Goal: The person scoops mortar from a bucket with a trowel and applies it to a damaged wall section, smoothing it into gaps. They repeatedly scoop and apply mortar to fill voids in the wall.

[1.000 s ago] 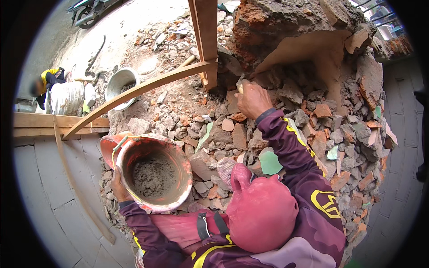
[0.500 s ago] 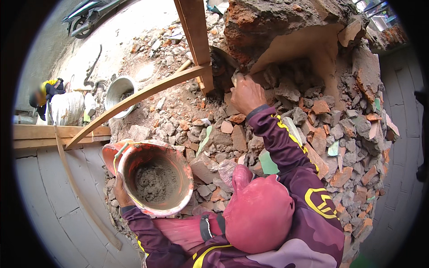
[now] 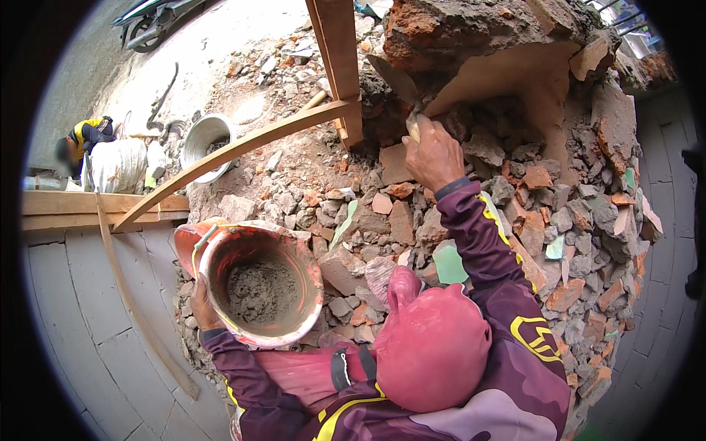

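Observation:
My right hand (image 3: 435,154) is closed around the handle of a trowel (image 3: 395,79). Its thin metal blade points up and left, close under the broken edge of a brick and plaster block (image 3: 478,40) and just right of a wooden post. With my left hand (image 3: 204,303) I grip the left side of an orange-red bucket (image 3: 315,294), fingers curled against its wall and partly hidden. The bucket leans a little, its mouth toward me. Inside lies grey wet mortar (image 3: 262,292).
An upright wooden post (image 3: 340,55) and a curved wooden strip (image 3: 243,152) cross beyond the bucket. Broken bricks and rubble (image 3: 529,220) spread around me. Farther left stand a grey metal bucket (image 3: 193,151), a white sack (image 3: 118,165) and a crouching person (image 3: 92,136). A parked motorcycle (image 3: 151,26) is behind.
My right hand has shifted slightly right and down, away from the post, and the trowel blade now shows more plainly, tilted upward. The left hand stays on the bucket. The whole view has shifted slightly.

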